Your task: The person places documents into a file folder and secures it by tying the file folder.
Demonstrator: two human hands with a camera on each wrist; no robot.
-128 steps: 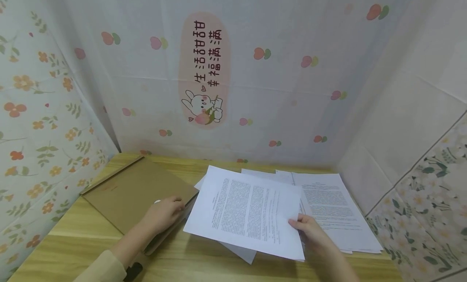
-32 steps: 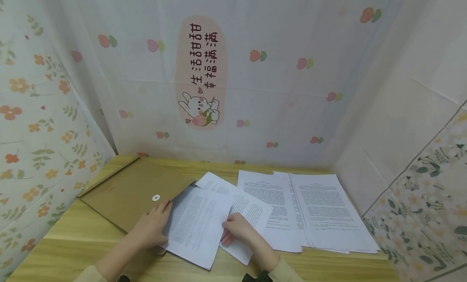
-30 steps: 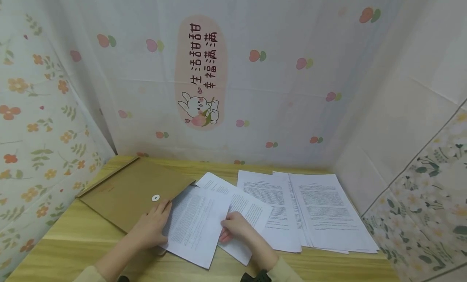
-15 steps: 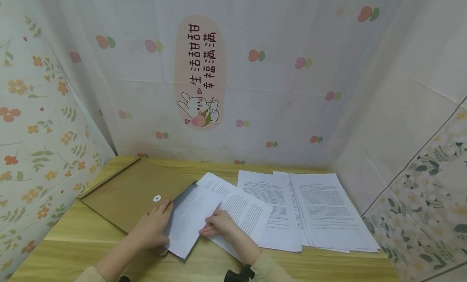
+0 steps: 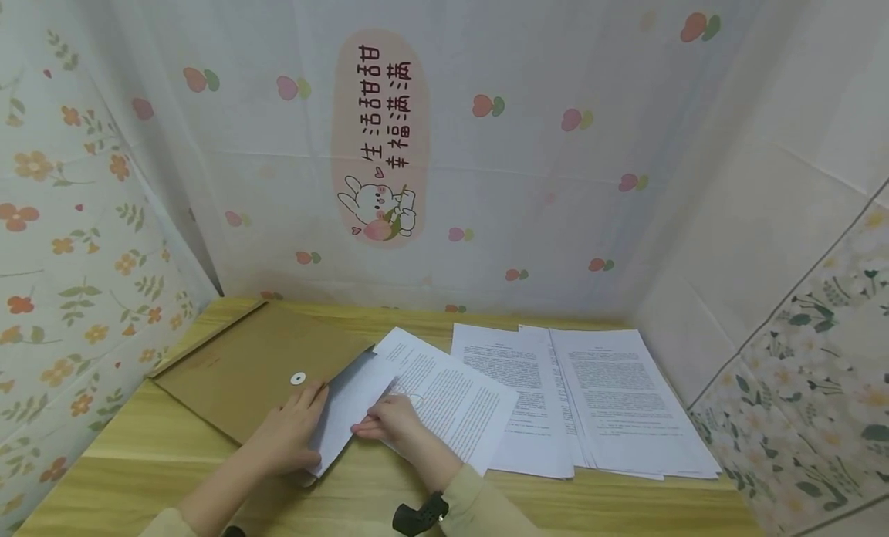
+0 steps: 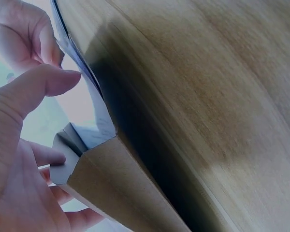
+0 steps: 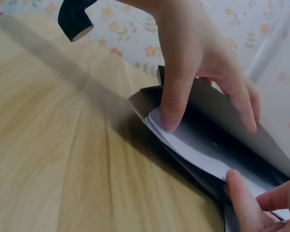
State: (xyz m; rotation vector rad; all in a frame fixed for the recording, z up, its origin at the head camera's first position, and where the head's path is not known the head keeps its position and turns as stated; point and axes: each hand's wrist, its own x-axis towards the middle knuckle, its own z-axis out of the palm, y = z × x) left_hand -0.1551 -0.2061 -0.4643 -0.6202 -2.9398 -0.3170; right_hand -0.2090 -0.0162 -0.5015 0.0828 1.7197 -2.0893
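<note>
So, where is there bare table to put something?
Bare table shows between the brown envelope and the left flowered cloth, and in front of the printed papers. It is crowded at the envelope's mouth, where the left hand and right hand work.

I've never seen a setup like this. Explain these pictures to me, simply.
There is no machine here, just a person's two bare hands. The wide picture looks down from the person's head; the two close ones look from the left and right wrists.

On the wooden table lies a brown envelope, with a slanted sheet and more printed pages to its right.

The left hand rests over the envelope's open end, thumb on the papers there. The right hand pinches the edge of those papers, which are partly inside the envelope.
</note>
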